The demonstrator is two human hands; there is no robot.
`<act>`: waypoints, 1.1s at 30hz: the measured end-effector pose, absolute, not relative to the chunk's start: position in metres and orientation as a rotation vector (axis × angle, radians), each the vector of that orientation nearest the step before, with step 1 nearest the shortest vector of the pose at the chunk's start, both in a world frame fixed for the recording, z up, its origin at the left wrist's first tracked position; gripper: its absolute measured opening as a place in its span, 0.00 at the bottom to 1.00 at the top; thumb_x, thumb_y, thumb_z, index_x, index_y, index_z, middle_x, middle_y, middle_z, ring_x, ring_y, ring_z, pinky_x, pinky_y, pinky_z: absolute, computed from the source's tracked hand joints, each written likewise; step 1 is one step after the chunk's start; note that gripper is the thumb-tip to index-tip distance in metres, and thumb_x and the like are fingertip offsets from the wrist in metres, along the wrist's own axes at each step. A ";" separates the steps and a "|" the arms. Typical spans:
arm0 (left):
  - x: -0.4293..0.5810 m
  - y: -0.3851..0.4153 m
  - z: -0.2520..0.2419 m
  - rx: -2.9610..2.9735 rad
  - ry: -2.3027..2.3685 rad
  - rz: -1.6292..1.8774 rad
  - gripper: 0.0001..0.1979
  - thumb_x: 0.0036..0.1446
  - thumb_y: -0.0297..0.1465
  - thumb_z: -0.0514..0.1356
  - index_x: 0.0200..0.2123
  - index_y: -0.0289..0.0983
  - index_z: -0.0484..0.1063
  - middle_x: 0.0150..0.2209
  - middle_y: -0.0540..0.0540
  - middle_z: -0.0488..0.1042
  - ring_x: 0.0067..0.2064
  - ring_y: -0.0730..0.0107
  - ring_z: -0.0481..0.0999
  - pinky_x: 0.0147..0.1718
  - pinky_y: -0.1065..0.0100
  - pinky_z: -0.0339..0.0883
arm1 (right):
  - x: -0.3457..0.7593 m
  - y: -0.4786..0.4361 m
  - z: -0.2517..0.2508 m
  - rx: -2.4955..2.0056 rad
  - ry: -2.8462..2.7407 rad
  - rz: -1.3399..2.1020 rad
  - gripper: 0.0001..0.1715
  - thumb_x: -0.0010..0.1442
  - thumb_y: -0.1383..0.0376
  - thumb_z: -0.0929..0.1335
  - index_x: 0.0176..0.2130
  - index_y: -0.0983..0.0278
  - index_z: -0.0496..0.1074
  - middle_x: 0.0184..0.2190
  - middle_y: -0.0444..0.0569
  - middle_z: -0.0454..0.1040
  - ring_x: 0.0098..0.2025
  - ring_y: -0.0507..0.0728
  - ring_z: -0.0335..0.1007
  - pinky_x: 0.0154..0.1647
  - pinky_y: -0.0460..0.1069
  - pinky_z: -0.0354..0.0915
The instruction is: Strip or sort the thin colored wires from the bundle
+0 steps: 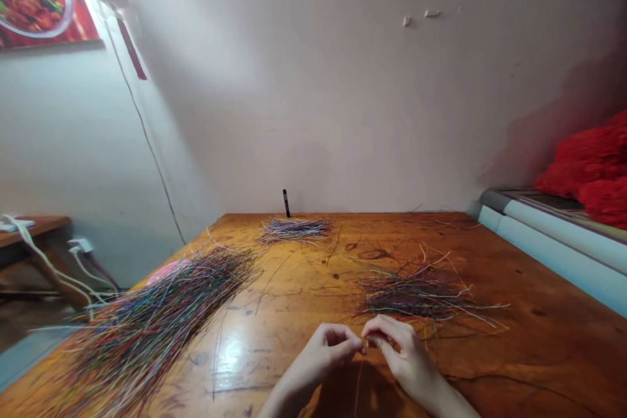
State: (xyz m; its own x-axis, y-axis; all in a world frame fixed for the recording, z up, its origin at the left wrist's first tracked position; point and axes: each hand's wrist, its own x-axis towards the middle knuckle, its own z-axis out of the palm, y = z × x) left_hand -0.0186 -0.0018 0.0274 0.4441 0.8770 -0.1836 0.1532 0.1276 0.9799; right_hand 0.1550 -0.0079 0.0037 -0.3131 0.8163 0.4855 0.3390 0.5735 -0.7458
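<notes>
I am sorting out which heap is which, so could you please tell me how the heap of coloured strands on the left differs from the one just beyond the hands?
The left heap is far larger than the near heap. The left heap's strands lie mostly parallel, slanting; the near heap's cross and stray outward. Both are thin multicoloured strands on the wooden table.

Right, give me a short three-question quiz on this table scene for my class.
1. How many piles of coloured strands lie on the wooden table?
2. True or false: the largest pile lies beside the right hand.
3. What do the left hand and right hand pinch between their fingers: A a thin strand, B a pen, C scissors?
Key: 1 three; 2 false, it lies far left; 3 A.
</notes>
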 end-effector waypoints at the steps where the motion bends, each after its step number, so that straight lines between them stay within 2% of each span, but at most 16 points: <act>1: -0.018 -0.001 0.026 1.364 1.007 0.689 0.17 0.45 0.42 0.61 0.23 0.31 0.72 0.17 0.55 0.60 0.22 0.79 0.56 0.21 0.74 0.45 | 0.155 -0.007 0.003 -0.939 -1.900 0.646 0.10 0.60 0.70 0.60 0.29 0.63 0.68 0.25 0.44 0.69 0.29 0.51 0.65 0.32 0.44 0.59; 10: -0.015 0.002 0.020 1.319 1.051 0.722 0.18 0.38 0.42 0.65 0.24 0.31 0.71 0.19 0.53 0.66 0.22 0.78 0.61 0.23 0.74 0.52 | 0.157 -0.005 -0.004 -0.991 -1.912 0.513 0.11 0.60 0.70 0.59 0.31 0.62 0.67 0.26 0.45 0.69 0.29 0.52 0.65 0.31 0.45 0.60; 16: -0.014 0.001 0.018 1.336 1.042 0.800 0.17 0.40 0.41 0.65 0.23 0.30 0.72 0.21 0.51 0.68 0.24 0.76 0.63 0.25 0.74 0.54 | 0.157 -0.006 -0.003 -1.025 -1.937 0.463 0.12 0.61 0.69 0.57 0.32 0.62 0.67 0.27 0.46 0.70 0.30 0.53 0.66 0.32 0.46 0.61; 22: -0.014 0.003 0.012 1.254 0.999 0.821 0.21 0.38 0.41 0.66 0.31 0.29 0.74 0.23 0.48 0.71 0.26 0.74 0.67 0.27 0.72 0.59 | 0.158 -0.006 -0.003 -1.113 -1.812 0.464 0.11 0.62 0.66 0.58 0.31 0.62 0.67 0.27 0.46 0.71 0.30 0.53 0.68 0.32 0.45 0.62; 27: -0.015 0.007 0.004 1.272 1.052 0.829 0.20 0.40 0.44 0.64 0.28 0.30 0.75 0.17 0.52 0.68 0.19 0.78 0.62 0.21 0.74 0.55 | 0.158 -0.005 -0.001 -1.118 -1.752 0.536 0.11 0.61 0.62 0.59 0.31 0.62 0.67 0.24 0.44 0.70 0.27 0.53 0.68 0.29 0.44 0.62; 33: -0.014 0.006 0.003 1.297 1.161 0.929 0.20 0.36 0.41 0.67 0.28 0.30 0.75 0.18 0.50 0.70 0.19 0.77 0.63 0.20 0.74 0.55 | 0.154 -0.006 -0.003 -1.088 -1.796 0.560 0.14 0.62 0.61 0.58 0.31 0.62 0.68 0.24 0.46 0.71 0.27 0.53 0.68 0.29 0.45 0.63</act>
State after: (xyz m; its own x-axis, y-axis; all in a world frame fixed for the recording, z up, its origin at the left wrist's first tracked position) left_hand -0.0142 0.0055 0.0034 0.2102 0.9714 -0.1107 0.1049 0.0902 0.9904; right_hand 0.1542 -0.0060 -0.0026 -0.1735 0.8606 0.4788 0.4359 0.5030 -0.7463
